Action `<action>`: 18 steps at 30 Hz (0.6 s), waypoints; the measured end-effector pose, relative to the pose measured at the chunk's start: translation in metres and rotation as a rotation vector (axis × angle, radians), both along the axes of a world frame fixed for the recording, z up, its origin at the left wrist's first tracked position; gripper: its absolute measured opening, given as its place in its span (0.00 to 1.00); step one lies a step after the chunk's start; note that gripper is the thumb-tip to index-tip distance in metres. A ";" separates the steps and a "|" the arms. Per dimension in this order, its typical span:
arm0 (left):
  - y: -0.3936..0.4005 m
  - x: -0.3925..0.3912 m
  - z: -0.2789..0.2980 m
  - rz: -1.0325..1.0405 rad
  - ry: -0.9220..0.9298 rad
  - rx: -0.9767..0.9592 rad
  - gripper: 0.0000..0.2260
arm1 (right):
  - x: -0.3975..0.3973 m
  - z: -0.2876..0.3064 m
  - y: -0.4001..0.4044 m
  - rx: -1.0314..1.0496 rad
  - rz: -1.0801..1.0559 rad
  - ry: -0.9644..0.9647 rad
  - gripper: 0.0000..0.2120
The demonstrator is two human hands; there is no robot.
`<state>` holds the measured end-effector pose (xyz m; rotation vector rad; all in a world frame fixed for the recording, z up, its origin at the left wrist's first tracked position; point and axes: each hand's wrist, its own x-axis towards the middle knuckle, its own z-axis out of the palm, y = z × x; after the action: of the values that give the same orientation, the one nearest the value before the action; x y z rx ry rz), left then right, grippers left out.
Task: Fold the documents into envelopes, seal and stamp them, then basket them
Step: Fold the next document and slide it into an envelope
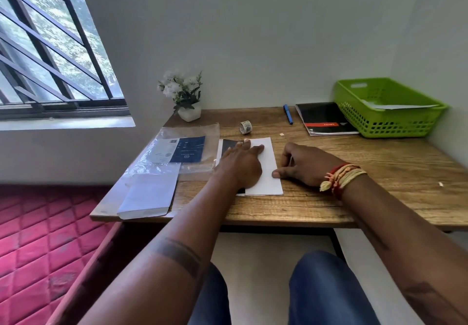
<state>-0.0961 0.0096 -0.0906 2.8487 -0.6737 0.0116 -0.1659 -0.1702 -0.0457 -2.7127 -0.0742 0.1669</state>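
A folded white document [268, 170] lay flat on the wooden desk [379, 172], partly covering a dark sheet [229, 147] whose edge showed beside it. The left hand [240, 165] pressed down on the paper with its fingers straight and flat, palm over the sheet's left half. The right hand [304, 164] rested at the paper's right edge, its thumb tip touching the sheet near the lower corner, while the other fingers were loosely curled and held nothing. A bundle of red and cream threads [339, 178] circled the right wrist.

Just left of the pressing hand lay a clear plastic sleeve [177, 152] with a blue and white printed card inside, and nearer the desk's front edge from it 1 white envelope [149, 198]. Beyond the fingertips stood a small roll of stamps [245, 126]. Further back, well apart from the hands, were a potted white flower [183, 97], a blue pen [288, 114] and a black notebook [325, 118]. To the far right of the right hand, touching the notebook, sat the green basket [385, 119], with a white envelope lying across the inside.
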 end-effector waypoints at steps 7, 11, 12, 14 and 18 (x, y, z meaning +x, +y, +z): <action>0.000 0.000 -0.001 0.005 0.000 -0.026 0.26 | -0.027 0.002 -0.004 -0.040 0.081 0.069 0.30; 0.000 -0.001 0.000 0.002 0.006 -0.012 0.26 | -0.033 -0.004 -0.006 -0.082 0.113 0.018 0.26; 0.000 -0.001 0.000 0.000 0.006 -0.010 0.26 | -0.029 -0.005 -0.004 -0.092 0.101 0.004 0.24; 0.000 -0.001 0.000 -0.005 0.011 -0.006 0.26 | -0.016 -0.006 0.004 -0.155 0.085 -0.017 0.22; 0.000 0.000 0.000 0.000 0.016 0.000 0.27 | 0.024 -0.004 0.014 -0.256 0.045 -0.041 0.21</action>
<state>-0.0958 0.0099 -0.0905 2.8456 -0.6702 -0.0115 -0.1424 -0.1567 -0.0492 -2.9714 -0.1351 0.1425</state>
